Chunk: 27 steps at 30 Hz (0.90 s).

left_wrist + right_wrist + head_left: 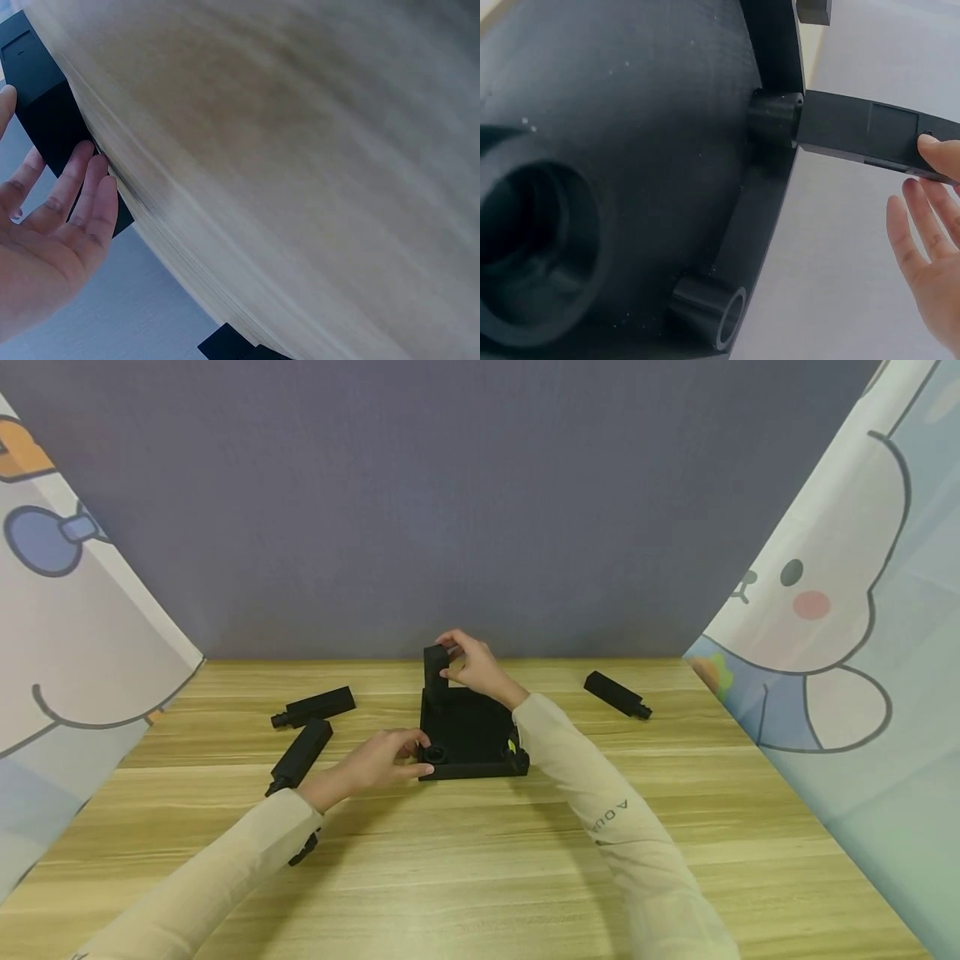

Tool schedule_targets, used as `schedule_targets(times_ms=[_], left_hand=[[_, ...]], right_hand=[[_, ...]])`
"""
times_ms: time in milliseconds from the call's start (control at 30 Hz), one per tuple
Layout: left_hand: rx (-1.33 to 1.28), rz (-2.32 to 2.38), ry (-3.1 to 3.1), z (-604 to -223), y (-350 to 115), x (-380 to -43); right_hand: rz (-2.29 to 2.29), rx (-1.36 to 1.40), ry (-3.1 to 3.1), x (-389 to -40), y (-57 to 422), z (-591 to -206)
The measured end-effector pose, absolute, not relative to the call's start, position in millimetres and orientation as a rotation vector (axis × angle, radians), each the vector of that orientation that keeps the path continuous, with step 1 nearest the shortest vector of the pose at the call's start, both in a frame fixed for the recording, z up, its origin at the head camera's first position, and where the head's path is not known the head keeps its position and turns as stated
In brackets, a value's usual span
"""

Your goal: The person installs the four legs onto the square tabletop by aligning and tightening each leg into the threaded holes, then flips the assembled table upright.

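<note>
A black square base (472,727) with raised rims lies on the table, round sockets at its corners. At its back left corner my right hand (480,668) pinches a black leg (435,670) between thumb and fingers. The leg stands upright; in the right wrist view its lower end meets a corner socket (780,116), though how deep it sits cannot be seen. My left hand (378,760) holds the base's front left corner, thumb at the front and fingers along the left side. Part of that side (49,97) shows in the left wrist view.
Two black legs (315,706) lie left of the base, and another leg (617,693) lies at the right back. A dark piece (303,850) is partly hidden under my left forearm. A grey partition (480,510) rises behind the wooden table (450,877).
</note>
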<state>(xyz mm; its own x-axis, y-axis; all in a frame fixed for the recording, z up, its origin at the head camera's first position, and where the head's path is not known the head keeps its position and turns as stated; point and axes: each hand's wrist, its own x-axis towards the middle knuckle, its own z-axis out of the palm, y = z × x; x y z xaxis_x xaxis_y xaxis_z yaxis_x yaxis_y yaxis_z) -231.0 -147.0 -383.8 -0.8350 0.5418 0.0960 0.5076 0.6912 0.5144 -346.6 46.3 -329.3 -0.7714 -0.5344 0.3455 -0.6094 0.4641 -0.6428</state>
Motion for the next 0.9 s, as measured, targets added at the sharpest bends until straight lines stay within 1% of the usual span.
schedule_targets(times_ms=[300, 633, 900], left_hand=[[0.865, 0.816, 2.834, -384, -148, -231], [0.878, 0.814, 2.838, -385, -148, -232], [0.879, 0.818, 2.834, -384, -148, -232]], right_hand=[[1.202, 1.012, -2.654, -348, 47, -326], [1.249, 0.942, -2.563, -342, 43, -334], [1.283, 0.944, -2.539, -340, 42, -336]])
